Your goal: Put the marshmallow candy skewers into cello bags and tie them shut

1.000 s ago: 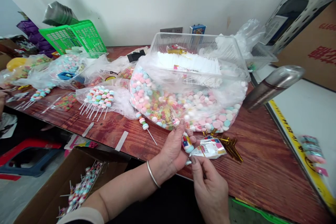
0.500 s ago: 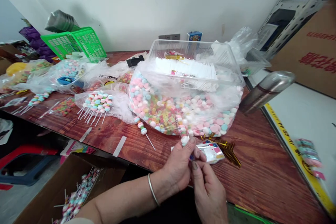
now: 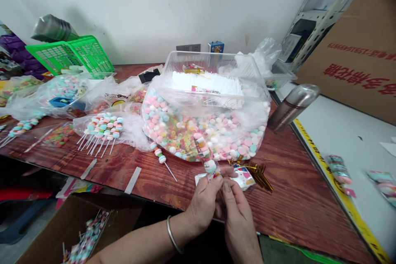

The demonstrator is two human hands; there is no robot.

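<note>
My left hand (image 3: 202,202), with a silver bangle on its wrist, is closed around the lower end of a marshmallow skewer (image 3: 203,150) in a clear printed wrapper, which points up and away. Against it, my right hand (image 3: 236,204) has thumb and fingers pinched together at the wrapper's lower end; what lies between them is hidden. Under and behind the fingers is a white packet with coloured dots (image 3: 246,176). Gold twist ties (image 3: 261,176) lie beside it. An unwrapped marshmallow skewer (image 3: 161,156) rests on the table to the left.
A big clear tub of marshmallows and gummy rings (image 3: 247,144) stands ahead, with a tray of white sticks (image 3: 207,82) on it. Several skewers (image 3: 103,128) lie on a bag leftward. A steel flask (image 3: 293,107) stands right; a carton of wrapped skewers (image 3: 46,235) sits below.
My view has turned to the right, so the table things sit further left. My hands are drawn closer together at the wrapper's lower end, the right fingers now higher against the left.
</note>
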